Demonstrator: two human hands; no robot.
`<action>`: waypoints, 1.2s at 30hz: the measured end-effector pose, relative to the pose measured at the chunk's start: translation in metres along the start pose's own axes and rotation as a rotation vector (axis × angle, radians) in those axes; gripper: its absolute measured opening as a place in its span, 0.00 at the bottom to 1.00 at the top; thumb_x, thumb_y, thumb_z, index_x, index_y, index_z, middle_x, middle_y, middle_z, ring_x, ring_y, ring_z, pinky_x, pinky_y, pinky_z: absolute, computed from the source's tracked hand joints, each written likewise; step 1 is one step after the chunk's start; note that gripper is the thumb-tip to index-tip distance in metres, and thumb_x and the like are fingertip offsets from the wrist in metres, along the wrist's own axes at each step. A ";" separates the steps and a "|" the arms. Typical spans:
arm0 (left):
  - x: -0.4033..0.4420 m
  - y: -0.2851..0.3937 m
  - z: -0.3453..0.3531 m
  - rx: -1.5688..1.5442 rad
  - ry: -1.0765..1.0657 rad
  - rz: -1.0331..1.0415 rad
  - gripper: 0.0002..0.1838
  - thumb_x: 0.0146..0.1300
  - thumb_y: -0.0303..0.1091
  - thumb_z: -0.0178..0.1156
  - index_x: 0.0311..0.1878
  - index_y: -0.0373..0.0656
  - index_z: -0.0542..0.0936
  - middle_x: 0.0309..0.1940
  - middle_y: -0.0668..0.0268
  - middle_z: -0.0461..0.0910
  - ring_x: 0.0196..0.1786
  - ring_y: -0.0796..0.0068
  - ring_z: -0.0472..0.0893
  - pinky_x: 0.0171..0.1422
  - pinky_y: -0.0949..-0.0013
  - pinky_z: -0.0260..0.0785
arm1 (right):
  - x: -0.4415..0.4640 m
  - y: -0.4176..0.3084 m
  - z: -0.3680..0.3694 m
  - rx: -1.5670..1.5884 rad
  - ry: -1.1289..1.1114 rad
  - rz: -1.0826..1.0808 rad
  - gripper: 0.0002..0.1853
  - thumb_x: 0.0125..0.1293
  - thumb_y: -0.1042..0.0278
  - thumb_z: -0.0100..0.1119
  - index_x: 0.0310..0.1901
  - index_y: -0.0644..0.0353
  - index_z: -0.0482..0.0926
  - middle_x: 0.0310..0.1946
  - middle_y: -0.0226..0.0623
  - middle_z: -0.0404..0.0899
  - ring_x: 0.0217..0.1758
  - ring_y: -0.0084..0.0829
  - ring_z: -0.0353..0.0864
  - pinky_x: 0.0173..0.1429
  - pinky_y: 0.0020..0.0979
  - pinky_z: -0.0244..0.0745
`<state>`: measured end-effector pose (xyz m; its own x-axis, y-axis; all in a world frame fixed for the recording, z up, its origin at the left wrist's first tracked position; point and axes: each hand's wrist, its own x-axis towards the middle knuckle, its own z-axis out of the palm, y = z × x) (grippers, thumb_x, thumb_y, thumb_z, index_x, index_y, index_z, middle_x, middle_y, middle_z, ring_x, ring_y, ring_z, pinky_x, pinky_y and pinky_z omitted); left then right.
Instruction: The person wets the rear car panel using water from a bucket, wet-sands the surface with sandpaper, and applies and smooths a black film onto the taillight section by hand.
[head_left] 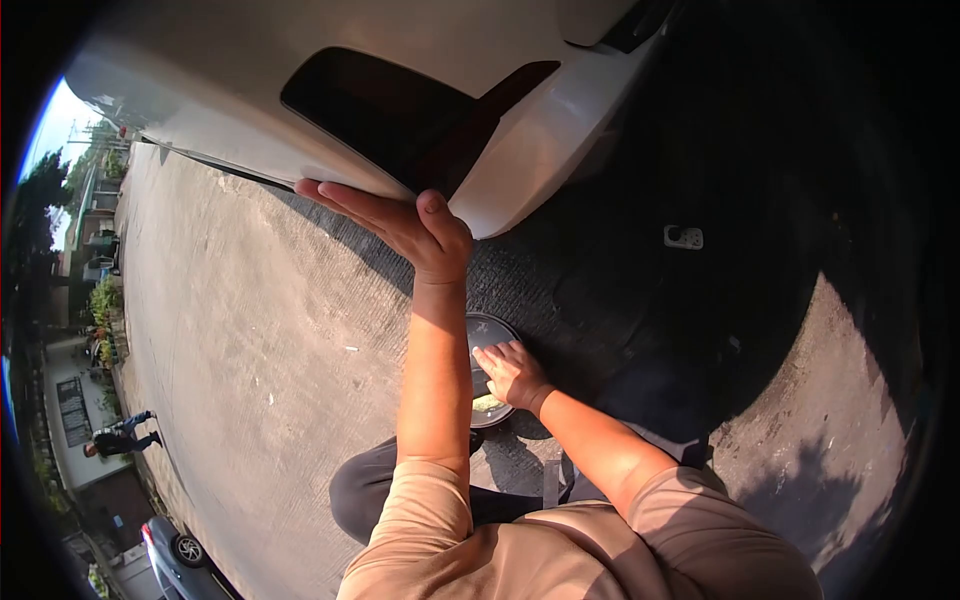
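Note:
My left hand (pixel 400 225) is raised, its fingers stretched out along the lower edge of a light-coloured car's body (pixel 540 160), below a dark panel (pixel 380 105). It grips nothing. Lower down, my right hand (pixel 512 373) lies over a round, dark-rimmed object (pixel 490 328) near the ground, fingers spread and pointing left. A bright yellowish patch shows on the round object below that hand. What the round object is, I cannot tell.
Rough pavement (pixel 270 340) stretches left; deep shadow covers the right. A small pale object (pixel 683 237) lies in the shadow. At the far left are a walking person (pixel 125 437), a parked car (pixel 175 560) and buildings. My bent knee (pixel 370 490) is below.

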<state>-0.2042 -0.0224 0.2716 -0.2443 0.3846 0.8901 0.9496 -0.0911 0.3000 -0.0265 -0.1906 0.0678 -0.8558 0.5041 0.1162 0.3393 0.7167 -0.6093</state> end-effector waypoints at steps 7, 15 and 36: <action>-0.027 0.003 0.007 -0.014 -0.039 -0.050 0.45 0.81 0.53 0.38 0.82 0.35 0.26 0.83 0.43 0.19 0.85 0.42 0.22 0.86 0.40 0.21 | -0.003 0.002 -0.001 0.056 0.130 -0.035 0.28 0.54 0.68 0.62 0.59 0.64 0.79 0.47 0.37 0.80 0.51 0.37 0.78 0.60 0.38 0.70; -0.063 0.002 0.004 0.025 -0.161 -0.059 0.46 0.81 0.51 0.41 0.82 0.36 0.27 0.83 0.42 0.19 0.85 0.39 0.23 0.85 0.37 0.26 | -0.004 0.002 0.001 0.028 0.103 -0.020 0.25 0.57 0.68 0.60 0.58 0.63 0.79 0.47 0.37 0.80 0.51 0.36 0.78 0.59 0.38 0.70; -0.280 -0.013 -0.143 -0.072 -1.026 -1.691 0.25 0.78 0.46 0.53 0.66 0.37 0.77 0.58 0.60 0.84 0.62 0.63 0.81 0.63 0.61 0.72 | 0.061 -0.012 0.101 0.793 -0.250 1.296 0.27 0.79 0.52 0.39 0.67 0.62 0.76 0.71 0.52 0.72 0.72 0.53 0.74 0.71 0.49 0.74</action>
<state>-0.1760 -0.2601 0.0681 -0.5212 0.3939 -0.7571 -0.1035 0.8514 0.5142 -0.1227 -0.2171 0.0031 -0.2159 0.4093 -0.8865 0.6596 -0.6083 -0.4415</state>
